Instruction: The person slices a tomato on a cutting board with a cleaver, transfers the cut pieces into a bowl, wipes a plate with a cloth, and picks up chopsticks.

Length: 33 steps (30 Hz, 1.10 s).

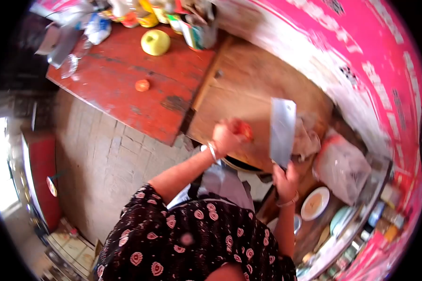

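In the head view my left hand [228,136] is closed around a red tomato [245,131], held over the near part of the wooden board [258,75]. Fingers cover much of the tomato, and some blur hides its detail. My right hand [286,180] grips the dark handle of a cleaver [282,129]. Its broad metal blade points away from me, raised to the right of the tomato and apart from it. A crumpled beige cloth [306,138] lies on the board just right of the blade.
On the red tabletop [112,61] to the left sit a small orange-red tomato [142,85] and a yellow-green round fruit or vegetable [155,42]. Bottles [147,16] crowd the back. At right are a plastic bag [342,166], a white plate [315,203] and several jars.
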Tool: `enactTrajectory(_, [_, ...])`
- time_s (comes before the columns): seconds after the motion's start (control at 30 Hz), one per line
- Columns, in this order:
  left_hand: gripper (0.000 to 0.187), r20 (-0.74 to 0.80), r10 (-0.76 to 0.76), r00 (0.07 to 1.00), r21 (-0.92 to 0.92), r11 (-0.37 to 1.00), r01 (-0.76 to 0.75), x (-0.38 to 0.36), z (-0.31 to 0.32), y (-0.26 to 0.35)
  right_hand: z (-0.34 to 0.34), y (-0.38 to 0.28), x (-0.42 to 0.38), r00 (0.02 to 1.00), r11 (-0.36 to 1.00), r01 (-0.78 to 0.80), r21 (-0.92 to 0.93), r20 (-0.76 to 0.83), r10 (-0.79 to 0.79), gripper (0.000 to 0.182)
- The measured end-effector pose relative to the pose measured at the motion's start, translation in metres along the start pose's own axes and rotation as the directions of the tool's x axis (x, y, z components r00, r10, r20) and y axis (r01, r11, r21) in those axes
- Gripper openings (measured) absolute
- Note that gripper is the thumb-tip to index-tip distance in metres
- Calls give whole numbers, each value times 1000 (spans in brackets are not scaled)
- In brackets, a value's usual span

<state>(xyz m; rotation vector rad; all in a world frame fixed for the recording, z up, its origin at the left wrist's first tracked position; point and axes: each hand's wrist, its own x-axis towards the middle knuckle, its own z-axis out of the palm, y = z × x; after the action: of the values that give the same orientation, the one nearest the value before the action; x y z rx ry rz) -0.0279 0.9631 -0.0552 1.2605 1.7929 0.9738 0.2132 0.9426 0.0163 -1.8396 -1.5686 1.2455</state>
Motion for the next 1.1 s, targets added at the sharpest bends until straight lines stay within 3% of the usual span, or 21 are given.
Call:
enactTrajectory(0.13, [45, 138, -202, 970, -284, 930, 234, 0, -14, 3, 30, -38, -14, 977, 979, 205, -13, 61, -204, 15])
enactTrajectory(0.27, [39, 250, -329, 911, -511, 754, 412, -2, -25, 15, 46, -51, -15, 964, 966, 257, -1, 68, -256, 12])
enactTrajectory(0.4, [36, 268, -337, 903, -561, 707, 430, -7, -26, 18, 50, -47, -18, 968, 972, 236, -7, 96, -234, 11])
enactTrajectory(0.5, [34, 205, -253, 945, -558, 763, 325, -7, -19, 4, 54, -45, -18, 969, 976, 219, -23, 119, -215, 11])
enactTrajectory(0.6, [33, 194, -284, 939, -546, 764, 344, -8, -16, 3, 55, -47, -17, 960, 964, 259, -60, 122, -251, 11])
enactTrajectory(0.7, [33, 111, -246, 963, -480, 835, 269, -8, -9, -1, 58, -41, -15, 955, 953, 284, -110, 125, -270, 12])
enactTrajectory(0.8, [28, 125, -311, 942, -444, 832, 333, -8, -14, 10, 59, -38, -15, 957, 954, 273, -120, 136, -257, 14])
enactTrajectory(0.9, [20, 163, -342, 925, -588, 720, 369, -8, -21, 29, 59, -39, -13, 950, 946, 295, -135, 150, -275, 14])
enactTrajectory(1.1, [16, 150, -306, 940, -548, 766, 337, -8, -17, 18, 64, -47, -7, 944, 931, 309, -193, 179, -276, 14])
